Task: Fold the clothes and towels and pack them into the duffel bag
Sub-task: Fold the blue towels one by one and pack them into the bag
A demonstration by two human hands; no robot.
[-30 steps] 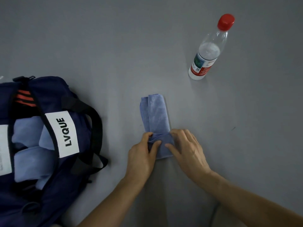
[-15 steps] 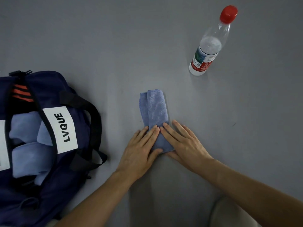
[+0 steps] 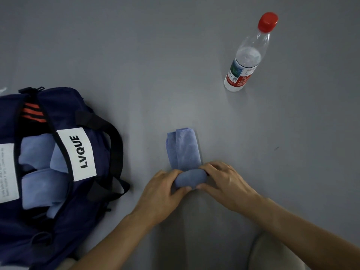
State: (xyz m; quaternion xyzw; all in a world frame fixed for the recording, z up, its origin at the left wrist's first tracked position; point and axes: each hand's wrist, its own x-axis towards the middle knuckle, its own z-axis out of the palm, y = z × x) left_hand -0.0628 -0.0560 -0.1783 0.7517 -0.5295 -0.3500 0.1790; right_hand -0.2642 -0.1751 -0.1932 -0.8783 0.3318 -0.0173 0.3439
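Head view: two hands, left hand (image 3: 162, 189) and right hand (image 3: 227, 182), clamped on one towel (image 3: 185, 151).

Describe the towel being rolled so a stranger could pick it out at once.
Start at the navy duffel bag on the left; go right across the grey surface to the two hands. The blue towel lies between them, its near end rolled. Unlike the blue towels inside the bag, it lies outside it.

Bag (image 3: 58, 221) cut off by the left and bottom edges; small print on its left white label (image 3: 7, 172) too blurred to read. Right of the bag, both hands (image 3: 161, 190) (image 3: 226, 182) cover the ends of the towel's (image 3: 184, 149) rolled near end. Bottle (image 3: 245, 61) label text, far right of the bag, too small to read.
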